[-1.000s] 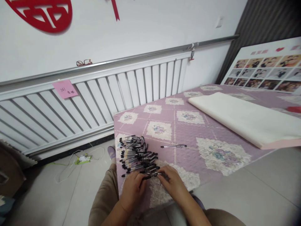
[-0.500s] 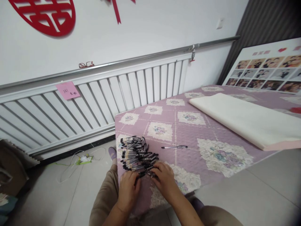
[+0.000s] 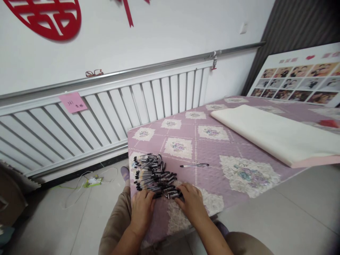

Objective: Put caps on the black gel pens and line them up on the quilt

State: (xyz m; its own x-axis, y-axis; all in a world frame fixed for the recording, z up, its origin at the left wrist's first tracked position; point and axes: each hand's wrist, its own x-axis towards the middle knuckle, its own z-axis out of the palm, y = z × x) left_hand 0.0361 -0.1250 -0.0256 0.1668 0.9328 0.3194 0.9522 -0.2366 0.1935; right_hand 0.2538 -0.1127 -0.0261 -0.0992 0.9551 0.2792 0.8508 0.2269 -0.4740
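Observation:
Many black-capped clear ballpoint pens lie in a heap of roughly parallel rows near the close left corner of the cloth-covered table. At the near end of the heap, my left hand has its fingers bent around the left ends of the lowest pens. Opposite it, my right hand curls thumb and fingers about the right ends of some pens. The fingers partly hide which pens each hand grips. One single pen lies apart on the cloth, right of the heap.
A folded cream sheet lies on the right of the purple floral tablecloth. Behind the table a white radiator runs along the wall, with glasses on its pipe. A photo board leans at the back right. A power strip is on the floor.
My right hand has drawn slightly right, uncovering more of the pens between the hands. My left hand stays at their left ends. The view has shifted a little.

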